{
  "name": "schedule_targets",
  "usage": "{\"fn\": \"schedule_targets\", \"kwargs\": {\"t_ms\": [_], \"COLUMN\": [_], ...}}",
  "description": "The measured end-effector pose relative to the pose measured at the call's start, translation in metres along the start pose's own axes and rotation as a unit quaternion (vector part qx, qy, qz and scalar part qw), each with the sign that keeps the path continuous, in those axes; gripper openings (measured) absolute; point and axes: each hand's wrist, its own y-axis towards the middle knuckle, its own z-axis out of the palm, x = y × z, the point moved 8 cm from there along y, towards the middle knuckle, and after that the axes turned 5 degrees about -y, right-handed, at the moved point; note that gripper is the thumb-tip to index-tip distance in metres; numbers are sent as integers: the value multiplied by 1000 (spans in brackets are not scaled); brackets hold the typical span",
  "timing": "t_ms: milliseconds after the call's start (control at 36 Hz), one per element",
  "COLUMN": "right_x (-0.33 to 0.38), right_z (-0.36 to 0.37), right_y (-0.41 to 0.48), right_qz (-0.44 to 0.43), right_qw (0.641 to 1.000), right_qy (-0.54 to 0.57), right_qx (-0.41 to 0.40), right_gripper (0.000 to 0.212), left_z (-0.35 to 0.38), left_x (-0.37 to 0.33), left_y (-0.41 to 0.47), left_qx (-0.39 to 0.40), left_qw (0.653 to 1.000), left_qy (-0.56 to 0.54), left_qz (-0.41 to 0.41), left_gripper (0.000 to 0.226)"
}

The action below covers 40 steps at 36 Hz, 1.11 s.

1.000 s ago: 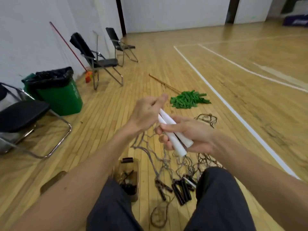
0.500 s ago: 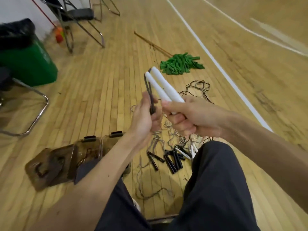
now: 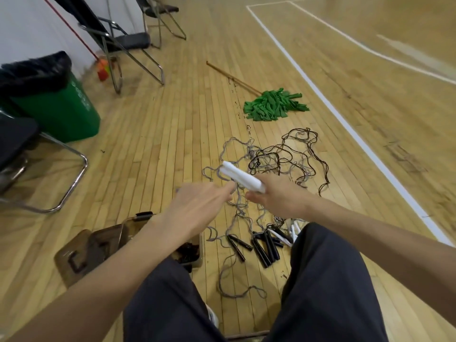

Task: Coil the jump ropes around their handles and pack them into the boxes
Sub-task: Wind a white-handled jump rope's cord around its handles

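Indoors, wooden gym floor (image 3: 172,134), right hand (image 3: 278,198) gripping white handles (image 3: 240,176), left hand (image 3: 197,208) grip unclear

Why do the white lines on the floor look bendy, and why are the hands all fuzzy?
Head view: the wide-angle lens slightly bows the white painted court line; also in the head view, the left hand and the pair of white plastic jump-rope handles in the right hand are smeared by motion.

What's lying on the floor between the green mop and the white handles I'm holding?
Tangled grey and dark ropes, in the head view.
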Motion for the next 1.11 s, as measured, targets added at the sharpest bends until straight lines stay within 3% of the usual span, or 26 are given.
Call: {"fn": "schedule_targets", "kwargs": {"t_ms": [167,333,444,583,778,917,1111], "right_x": [7,14,25,37,52,67,85], "right_z": [16,24,17,0,-22,-48,-83], "right_y": [-9,-20,-33,-55,-86,-110,-133], "right_qz": [4,-8,-32,-86,-182,-218,-239], "right_qw": [997,989,985,982,971,973,969], "right_qy": [-65,-78,-93,-94,-118,-66,59], "right_qx": [49,128,140,138,105,46,-2], "right_gripper": [19,15,13,22,33,67,76], "left_z": [-18,-38,-65,-92,-129,-161,-203], "left_x": [-3,-10,-16,-21,-26,-33,-50], "left_y": [-10,-19,-26,-32,-35,-39,-47], "left_qx": [2,-3,-89,-110,-64,-86,-72], "left_qw": [991,984,969,962,957,925,848], "left_qy": [101,65,9,-37,-205,-315,-473], "left_qz": [85,165,230,248,192,197,228], "left_gripper": [24,27,18,24,34,17,21]}}
